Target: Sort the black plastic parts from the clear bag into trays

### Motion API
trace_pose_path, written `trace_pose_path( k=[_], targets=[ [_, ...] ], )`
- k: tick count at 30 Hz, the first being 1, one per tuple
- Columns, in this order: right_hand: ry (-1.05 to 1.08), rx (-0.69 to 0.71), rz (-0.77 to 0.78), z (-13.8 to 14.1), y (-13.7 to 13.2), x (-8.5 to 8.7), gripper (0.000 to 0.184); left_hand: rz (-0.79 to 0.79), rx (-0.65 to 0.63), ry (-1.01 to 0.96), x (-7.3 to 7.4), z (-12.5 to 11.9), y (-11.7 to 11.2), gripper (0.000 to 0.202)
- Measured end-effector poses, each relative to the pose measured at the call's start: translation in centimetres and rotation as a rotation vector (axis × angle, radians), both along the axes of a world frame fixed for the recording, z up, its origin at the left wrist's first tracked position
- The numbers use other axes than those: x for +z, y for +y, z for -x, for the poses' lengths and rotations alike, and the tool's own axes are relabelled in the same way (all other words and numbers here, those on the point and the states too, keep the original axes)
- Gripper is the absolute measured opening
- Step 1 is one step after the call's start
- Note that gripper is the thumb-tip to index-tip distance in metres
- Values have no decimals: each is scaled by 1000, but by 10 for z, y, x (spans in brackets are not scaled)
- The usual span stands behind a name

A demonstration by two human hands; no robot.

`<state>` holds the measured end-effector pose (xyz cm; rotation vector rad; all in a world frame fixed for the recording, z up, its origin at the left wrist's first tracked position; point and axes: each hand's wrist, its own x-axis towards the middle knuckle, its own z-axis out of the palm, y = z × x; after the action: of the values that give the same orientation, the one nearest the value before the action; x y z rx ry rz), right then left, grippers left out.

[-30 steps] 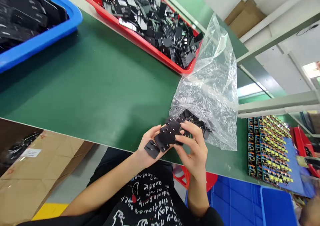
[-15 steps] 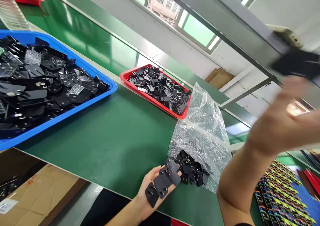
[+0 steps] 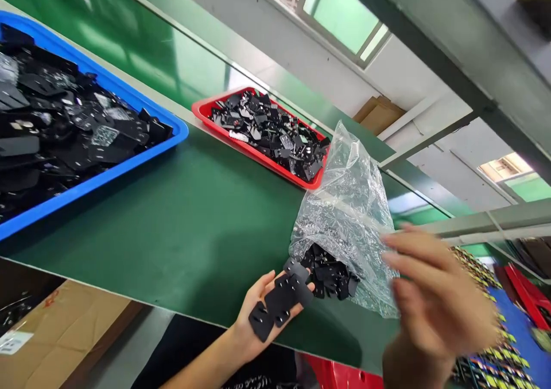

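Observation:
My left hand is palm up over the bench edge, fingers curled under several flat black plastic pieces with small pegs and rounded corners. Just beyond its fingertips, more black pieces spill from the mouth of a clear plastic bag lying on the green bench. My right hand hangs in the air right of the bag, smeared by motion. Its fingers look stretched out and apart, and I see nothing in them.
A red tray of small black parts stands behind the bag, and a large blue tray of similar pieces is at left. A grey shelf beam crosses the upper right. Colourful circuit boards lie at lower right.
My right hand has come down from beside the upper shelf; the dark flat thing at its fingertips is no longer with it. My left hand still holds the black pieces. The view has shifted.

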<state>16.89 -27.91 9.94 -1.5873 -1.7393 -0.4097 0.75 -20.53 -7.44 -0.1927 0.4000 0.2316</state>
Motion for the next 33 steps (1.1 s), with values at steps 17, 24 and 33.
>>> trace_pose_path(
  k=[17, 24, 33],
  targets=[
    [290, -272, 191, 41, -50, -178, 44, 15, -144, 49, -1, -6, 4, 44],
    [385, -311, 194, 39, -52, -178, 40, -27, -115, 140, 5, -7, 3, 55],
    [374, -380, 125, 39, -48, -177, 27, -34, -66, -12, 5, -8, -2, 65]
  ],
)
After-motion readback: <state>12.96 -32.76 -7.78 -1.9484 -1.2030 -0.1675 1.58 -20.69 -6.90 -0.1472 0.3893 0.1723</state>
